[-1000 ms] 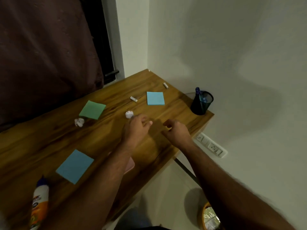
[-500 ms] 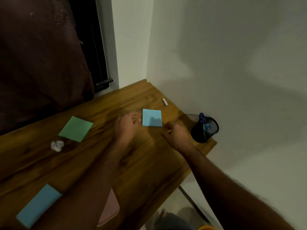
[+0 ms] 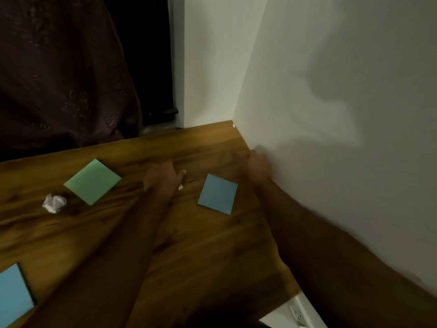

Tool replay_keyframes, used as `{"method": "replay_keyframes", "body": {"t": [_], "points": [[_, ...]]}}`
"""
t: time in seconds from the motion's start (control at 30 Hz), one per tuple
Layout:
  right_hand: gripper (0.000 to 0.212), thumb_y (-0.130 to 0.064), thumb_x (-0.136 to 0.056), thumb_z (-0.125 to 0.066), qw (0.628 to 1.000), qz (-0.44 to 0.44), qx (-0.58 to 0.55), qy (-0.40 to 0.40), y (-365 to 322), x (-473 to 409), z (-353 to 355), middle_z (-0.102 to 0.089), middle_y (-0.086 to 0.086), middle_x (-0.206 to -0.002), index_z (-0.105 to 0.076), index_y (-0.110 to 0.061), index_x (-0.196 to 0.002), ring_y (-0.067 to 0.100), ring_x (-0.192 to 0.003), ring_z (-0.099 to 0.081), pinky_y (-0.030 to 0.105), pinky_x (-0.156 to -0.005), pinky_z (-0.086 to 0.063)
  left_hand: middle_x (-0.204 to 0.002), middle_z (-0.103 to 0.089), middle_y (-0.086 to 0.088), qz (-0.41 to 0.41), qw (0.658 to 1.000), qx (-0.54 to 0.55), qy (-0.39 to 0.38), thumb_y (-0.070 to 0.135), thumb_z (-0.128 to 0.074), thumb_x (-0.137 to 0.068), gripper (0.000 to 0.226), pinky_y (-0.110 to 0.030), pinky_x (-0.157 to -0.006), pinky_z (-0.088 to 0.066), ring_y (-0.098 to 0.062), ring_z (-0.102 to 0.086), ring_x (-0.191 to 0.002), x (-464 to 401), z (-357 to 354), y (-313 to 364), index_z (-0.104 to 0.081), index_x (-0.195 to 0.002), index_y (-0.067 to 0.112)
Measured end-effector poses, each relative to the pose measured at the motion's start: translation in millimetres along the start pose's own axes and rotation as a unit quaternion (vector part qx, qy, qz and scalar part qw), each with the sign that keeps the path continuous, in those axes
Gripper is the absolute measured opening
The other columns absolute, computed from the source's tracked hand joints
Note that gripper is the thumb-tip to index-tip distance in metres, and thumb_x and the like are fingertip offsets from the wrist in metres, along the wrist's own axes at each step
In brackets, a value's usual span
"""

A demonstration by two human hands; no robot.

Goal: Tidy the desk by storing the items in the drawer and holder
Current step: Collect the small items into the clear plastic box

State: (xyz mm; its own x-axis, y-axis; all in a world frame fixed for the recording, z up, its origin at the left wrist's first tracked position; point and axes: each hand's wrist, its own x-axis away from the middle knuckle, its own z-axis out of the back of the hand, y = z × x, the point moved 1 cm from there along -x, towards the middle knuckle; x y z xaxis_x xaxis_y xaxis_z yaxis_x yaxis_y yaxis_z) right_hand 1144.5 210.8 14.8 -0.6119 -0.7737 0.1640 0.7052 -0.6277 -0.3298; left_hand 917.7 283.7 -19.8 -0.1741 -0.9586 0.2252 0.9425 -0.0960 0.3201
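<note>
My left hand (image 3: 163,177) rests low over the wooden desk (image 3: 212,256), fingers curled and thumb out. A small white item (image 3: 181,187) peeks out under its edge; whether the hand grips it is unclear. My right hand (image 3: 259,166) is blurred and reaches the desk's far right edge against the wall, hiding whatever lies under its fingertips. Between my hands lies a blue sticky pad (image 3: 217,194). A green sticky pad (image 3: 92,181) and a crumpled white paper ball (image 3: 54,203) lie to the left. No holder or drawer is in view.
Another blue pad (image 3: 14,294) sits at the lower left corner of the view. A dark curtain (image 3: 59,67) hangs behind the desk. The white wall (image 3: 331,114) borders the desk's right side, with a power socket (image 3: 298,313) below the desk's near corner.
The view swung left and forward, so the pen holder left the frame. Both hands moved farther across the desk; the right one went to the wall edge where a small white stick lay.
</note>
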Motion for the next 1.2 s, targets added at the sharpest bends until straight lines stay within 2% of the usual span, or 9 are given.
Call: {"method": "replay_keyframes", "body": {"t": [0.1,0.23,0.33,0.4,0.6,0.8,0.97,1.13,1.2], "points": [[0.033,-0.014,-0.099,-0.043,0.999,0.019,0.018,-0.027,5,-12,-14,-0.051,0.014,-0.137,-0.050,-0.005,-0.129,0.029,-0.123,-0.052,0.036,-0.101,-0.041,-0.126,-0.059,-0.013,0.006,0.999,-0.038,0.002,0.053,-0.056,-0.090,0.054,-0.040,-0.090,-0.045,-0.031,-0.055,-0.115,6,-3,8,-0.055,-0.125,0.012],[0.024,-0.007,-0.097,-0.043,0.999,0.028,0.031,-0.030,10,-18,-29,-0.061,0.014,-0.124,-0.059,-0.003,-0.114,0.030,-0.112,-0.060,0.035,-0.091,-0.045,-0.119,-0.061,-0.015,0.024,1.000,-0.008,0.006,0.036,-0.059,-0.092,0.036,-0.040,-0.088,-0.047,-0.032,-0.056,-0.111,15,-2,10,-0.060,-0.115,0.008],[0.033,-0.004,-0.103,-0.033,0.997,0.006,-0.020,-0.074,-1,-9,-19,-0.053,0.017,-0.134,-0.050,0.006,-0.129,0.031,-0.126,-0.050,0.031,-0.104,-0.035,-0.107,-0.067,-0.011,0.030,0.997,0.055,0.032,0.030,-0.055,-0.094,0.027,-0.034,-0.078,-0.047,-0.025,-0.061,-0.098,23,3,10,-0.065,-0.110,0.011],[0.034,-0.002,-0.102,-0.033,0.993,0.048,-0.077,-0.079,-17,-2,-12,-0.050,0.025,-0.135,-0.047,0.008,-0.132,0.036,-0.128,-0.046,0.033,-0.107,-0.032,-0.105,-0.068,-0.007,0.035,0.995,0.080,0.057,0.030,-0.055,-0.095,0.025,-0.029,-0.075,-0.043,-0.022,-0.061,-0.096,34,13,12,-0.066,-0.110,0.013],[0.026,-0.008,-0.095,-0.051,0.970,0.142,-0.192,-0.046,-81,49,-13,-0.063,0.009,-0.113,-0.061,-0.006,-0.119,0.022,-0.105,-0.059,0.025,-0.085,-0.043,-0.099,-0.072,-0.004,0.043,0.969,0.208,0.130,0.029,-0.063,-0.090,0.019,-0.029,-0.079,-0.046,-0.023,-0.064,-0.096,78,52,-14,-0.070,-0.106,0.021],[0.030,-0.009,-0.090,-0.056,0.928,0.274,-0.227,-0.106,-160,160,-34,-0.067,0.006,-0.114,-0.064,-0.016,-0.118,0.023,-0.103,-0.063,0.030,-0.084,-0.050,-0.101,-0.074,-0.007,0.078,0.948,0.228,0.210,0.024,-0.066,-0.088,0.021,-0.030,-0.089,-0.047,-0.023,-0.065,-0.100,153,96,-111,-0.071,-0.107,0.016],[0.029,-0.009,-0.086,-0.063,0.893,0.370,-0.209,-0.148,-222,261,-74,-0.070,0.007,-0.107,-0.066,-0.013,-0.114,0.022,-0.099,-0.065,0.027,-0.081,-0.048,-0.099,-0.074,-0.005,0.136,0.924,0.264,0.240,0.022,-0.066,-0.088,0.018,-0.024,-0.076,-0.046,-0.020,-0.067,-0.093,228,114,-205,-0.072,-0.105,0.016],[0.028,-0.003,-0.087,-0.063,0.853,0.382,-0.261,-0.242,-271,352,-119,-0.061,-0.003,-0.089,-0.065,-0.014,-0.113,0.014,-0.083,-0.058,0.022,-0.066,-0.041,-0.088,-0.073,-0.004,0.192,0.902,0.268,0.277,0.019,-0.065,-0.088,0.014,-0.017,-0.061,-0.042,-0.020,-0.067,-0.082,300,127,-296,-0.070,-0.101,0.017],[0.027,-0.001,-0.086,-0.063,0.840,0.378,-0.277,-0.274,-290,385,-139,-0.058,-0.006,-0.079,-0.065,-0.015,-0.110,0.016,-0.077,-0.057,0.023,-0.062,-0.042,-0.093,-0.073,-0.004,0.217,0.895,0.264,0.287,0.020,-0.065,-0.089,0.017,-0.021,-0.066,-0.046,-0.022,-0.068,-0.086,328,132,-328,-0.070,-0.104,0.017]]}}
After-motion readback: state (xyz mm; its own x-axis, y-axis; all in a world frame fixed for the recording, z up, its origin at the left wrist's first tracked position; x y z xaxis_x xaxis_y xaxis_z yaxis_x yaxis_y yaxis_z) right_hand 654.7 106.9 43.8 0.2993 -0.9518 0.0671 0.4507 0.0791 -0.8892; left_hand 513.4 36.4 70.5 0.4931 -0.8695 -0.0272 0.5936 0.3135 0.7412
